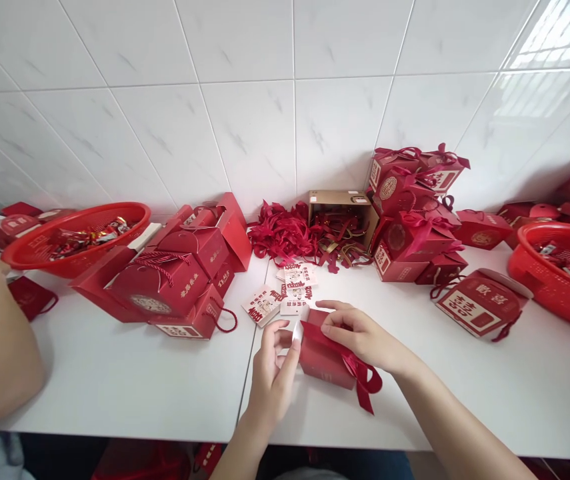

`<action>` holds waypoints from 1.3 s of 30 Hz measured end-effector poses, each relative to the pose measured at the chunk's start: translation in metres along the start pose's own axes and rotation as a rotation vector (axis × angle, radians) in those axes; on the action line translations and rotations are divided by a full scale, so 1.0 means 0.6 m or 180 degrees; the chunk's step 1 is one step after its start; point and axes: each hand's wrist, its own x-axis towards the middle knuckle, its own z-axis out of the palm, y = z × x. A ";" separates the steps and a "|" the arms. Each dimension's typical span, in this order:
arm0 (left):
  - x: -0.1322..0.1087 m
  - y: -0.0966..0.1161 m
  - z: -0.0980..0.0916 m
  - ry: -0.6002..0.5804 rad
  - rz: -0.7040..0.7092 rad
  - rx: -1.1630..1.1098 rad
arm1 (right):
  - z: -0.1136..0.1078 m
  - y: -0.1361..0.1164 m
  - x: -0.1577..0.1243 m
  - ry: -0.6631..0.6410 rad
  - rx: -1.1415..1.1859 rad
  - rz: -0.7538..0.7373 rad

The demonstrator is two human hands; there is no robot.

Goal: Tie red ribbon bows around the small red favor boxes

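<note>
A red gift box (327, 367) lies on the white table between my hands, with a dark red ribbon (365, 381) tied in a bow at its right end. My left hand (273, 367) pinches a small white card (297, 331) between thumb and fingers at the box's left end. Bent over the top of the box, my right hand (357, 331) has its thumb and fingertips on the ribbon. Just beyond the box lie several printed cards (263, 305).
Stacked red boxes (165, 277) stand to the left, more (405, 240) at the right. Behind are a ribbon pile (285, 233) and an open carton (337, 197). Red baskets (27, 253) (539, 267) flank these. Another person's arm (2, 347) rests at far left.
</note>
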 end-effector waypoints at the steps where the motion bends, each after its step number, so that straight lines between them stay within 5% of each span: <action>1: 0.000 0.000 0.001 0.0008 0.0006 -0.0032 | 0.000 -0.001 0.001 -0.0011 0.0005 -0.0004; 14: -0.022 0.009 0.006 -0.0002 0.0179 0.0427 | 0.003 0.006 0.010 -0.0074 0.0053 0.0056; 23: 0.039 0.037 0.009 -0.0533 0.0063 0.0513 | -0.008 0.014 0.007 -0.0062 0.0046 -0.0103; 31: 0.052 0.047 0.005 -0.0689 0.0188 0.0940 | -0.014 0.017 0.001 0.0088 -0.0105 -0.0296; 35: 0.074 0.015 -0.058 -0.0357 0.0005 0.1480 | -0.029 0.038 -0.026 0.0529 -0.0028 -0.0327; 39: 0.079 -0.010 -0.131 0.0865 -0.0167 0.2658 | -0.032 0.090 -0.066 0.1035 0.0131 -0.0345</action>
